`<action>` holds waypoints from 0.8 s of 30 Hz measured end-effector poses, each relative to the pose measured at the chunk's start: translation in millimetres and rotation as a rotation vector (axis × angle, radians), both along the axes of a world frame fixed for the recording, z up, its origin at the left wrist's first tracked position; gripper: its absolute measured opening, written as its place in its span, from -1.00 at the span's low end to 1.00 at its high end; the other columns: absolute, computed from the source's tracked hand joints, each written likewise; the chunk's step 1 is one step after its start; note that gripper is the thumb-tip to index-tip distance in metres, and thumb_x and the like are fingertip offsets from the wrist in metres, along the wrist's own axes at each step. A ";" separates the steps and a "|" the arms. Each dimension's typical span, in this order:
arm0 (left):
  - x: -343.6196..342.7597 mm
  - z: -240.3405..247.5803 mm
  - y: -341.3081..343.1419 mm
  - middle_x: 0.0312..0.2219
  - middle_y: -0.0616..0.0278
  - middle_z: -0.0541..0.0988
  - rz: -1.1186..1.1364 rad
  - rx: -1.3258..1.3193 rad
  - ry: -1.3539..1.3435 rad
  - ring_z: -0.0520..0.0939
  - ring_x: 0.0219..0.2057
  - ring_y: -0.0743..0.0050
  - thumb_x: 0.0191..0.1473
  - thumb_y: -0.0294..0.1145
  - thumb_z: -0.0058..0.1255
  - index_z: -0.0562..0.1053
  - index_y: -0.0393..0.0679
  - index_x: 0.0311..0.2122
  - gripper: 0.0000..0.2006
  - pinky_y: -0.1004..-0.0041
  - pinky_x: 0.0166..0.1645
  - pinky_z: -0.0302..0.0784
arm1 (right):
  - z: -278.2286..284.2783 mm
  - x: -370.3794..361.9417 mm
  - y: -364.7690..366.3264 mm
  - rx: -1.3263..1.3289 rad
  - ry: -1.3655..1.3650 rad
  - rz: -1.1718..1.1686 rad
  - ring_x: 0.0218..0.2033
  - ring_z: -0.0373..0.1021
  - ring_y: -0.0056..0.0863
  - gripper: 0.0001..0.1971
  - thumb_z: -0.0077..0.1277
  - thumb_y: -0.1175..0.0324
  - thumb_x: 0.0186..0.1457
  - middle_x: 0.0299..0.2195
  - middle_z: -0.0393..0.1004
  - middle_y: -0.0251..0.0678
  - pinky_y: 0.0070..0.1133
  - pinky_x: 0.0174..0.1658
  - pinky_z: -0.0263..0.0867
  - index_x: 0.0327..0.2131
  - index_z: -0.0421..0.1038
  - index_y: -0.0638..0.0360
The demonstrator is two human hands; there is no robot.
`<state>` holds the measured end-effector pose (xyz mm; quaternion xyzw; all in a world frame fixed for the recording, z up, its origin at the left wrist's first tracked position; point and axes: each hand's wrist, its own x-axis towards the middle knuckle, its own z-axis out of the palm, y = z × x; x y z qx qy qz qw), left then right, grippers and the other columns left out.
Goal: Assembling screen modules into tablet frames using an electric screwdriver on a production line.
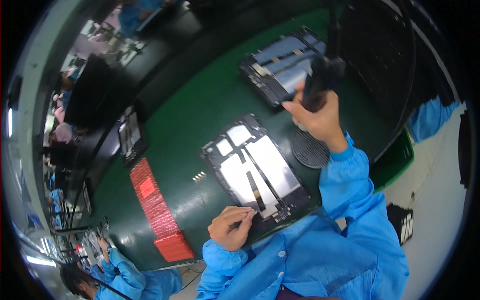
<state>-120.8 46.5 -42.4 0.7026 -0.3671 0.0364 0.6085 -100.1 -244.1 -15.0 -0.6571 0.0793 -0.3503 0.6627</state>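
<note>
An opened tablet (285, 172) lies on the green table in front of me, showing silvery battery panels, a dark frame and ribbon cables. My left hand (232, 227) is closed in a pinch at its near left edge; whatever its fingertips hold is too small to make out. Raised beyond the tablet's right side, my right hand (320, 117) is wrapped round a dark, blurred electric screwdriver (318, 82) with a black shaft running upward. Close behind that hand is a stack of similar opened tablets (270, 90). Several small metal pieces (199, 176) lie left of the middle tablet.
A round black ribbed pad (310, 149) sits below my right hand. Red bubble wrap (157, 205) stretches across the left of the green table (185, 120). Another device (131, 134) lies at far left. A green bin (397, 162) stands at right; a co-worker (125, 275) sits at lower left.
</note>
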 end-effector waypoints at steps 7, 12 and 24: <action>35.5 15.9 19.7 -0.42 0.09 0.49 0.350 -0.018 0.197 0.58 -0.45 0.43 -0.02 -0.69 -0.05 0.46 -0.35 -0.20 -0.78 0.57 -0.36 0.48 | 16.2 -15.3 11.6 0.048 -0.090 -0.057 -0.68 0.31 -0.70 -0.68 0.11 0.65 -0.13 -0.68 0.36 -0.41 -0.75 -0.59 0.20 -0.25 0.27 0.25; 54.9 11.5 37.5 -0.44 0.10 0.50 0.357 0.019 0.146 0.58 -0.45 0.40 -0.01 -0.71 -0.07 0.42 -0.35 -0.14 -0.73 0.54 -0.33 0.51 | 24.6 -6.9 24.5 0.014 -0.170 -0.002 -0.69 0.32 -0.66 -0.67 0.12 0.64 -0.14 -0.70 0.35 -0.38 -0.70 -0.59 0.23 -0.26 0.27 0.23; 105.0 15.0 27.3 -0.49 0.09 0.56 0.216 -0.337 0.618 0.60 -0.51 0.43 -0.07 -0.64 0.08 0.45 -0.44 -0.33 -0.85 0.54 -0.37 0.54 | 55.7 21.6 79.9 -0.140 -0.305 0.229 -0.68 0.35 -0.54 -0.67 0.12 0.55 -0.11 -0.66 0.38 -0.31 -0.65 -0.53 0.32 -0.22 0.30 0.21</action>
